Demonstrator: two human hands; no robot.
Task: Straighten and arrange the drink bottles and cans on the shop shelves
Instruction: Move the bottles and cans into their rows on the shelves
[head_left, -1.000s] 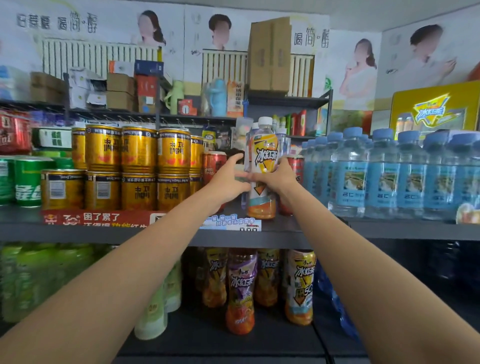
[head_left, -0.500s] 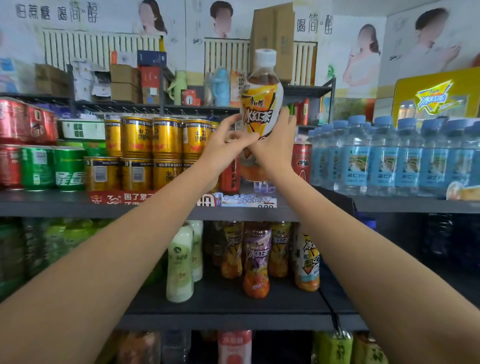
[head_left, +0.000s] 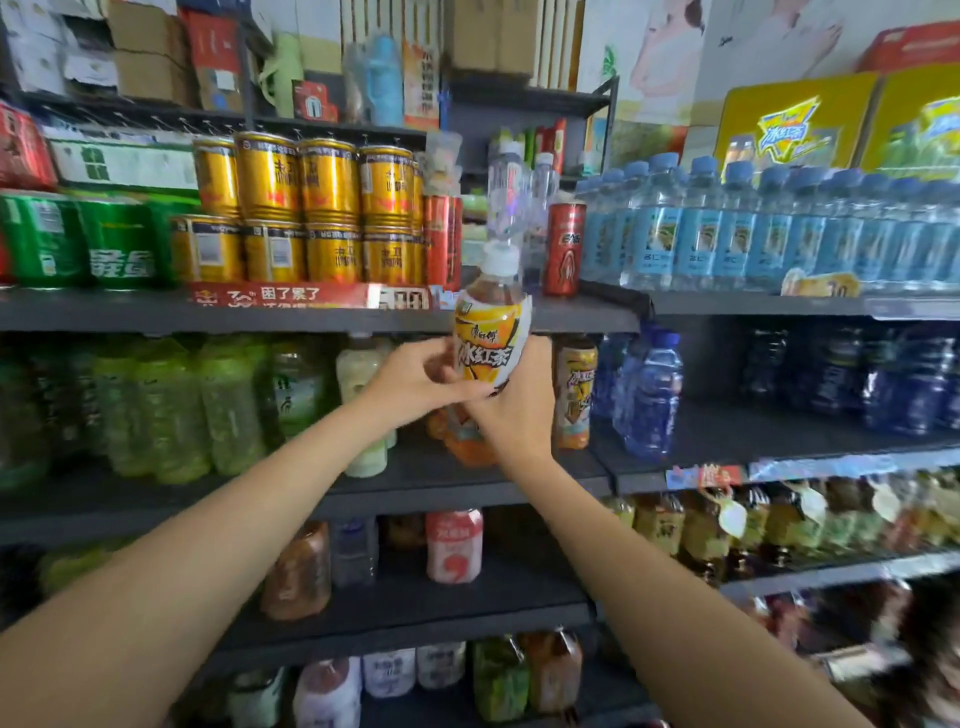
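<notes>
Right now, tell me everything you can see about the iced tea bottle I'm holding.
The iced tea bottle is clear plastic with a white cap, amber drink and a yellow-orange label with large Chinese characters. It is roughly upright, held off the shelves in front of the second shelf. The left hand and right hand both grip its lower half.

Two bare, sleeveless forearms

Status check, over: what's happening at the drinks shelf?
Both hands gripping tea bottle. Bottle upright, off any shelf. Same-label bottle behind on shelf.
</notes>
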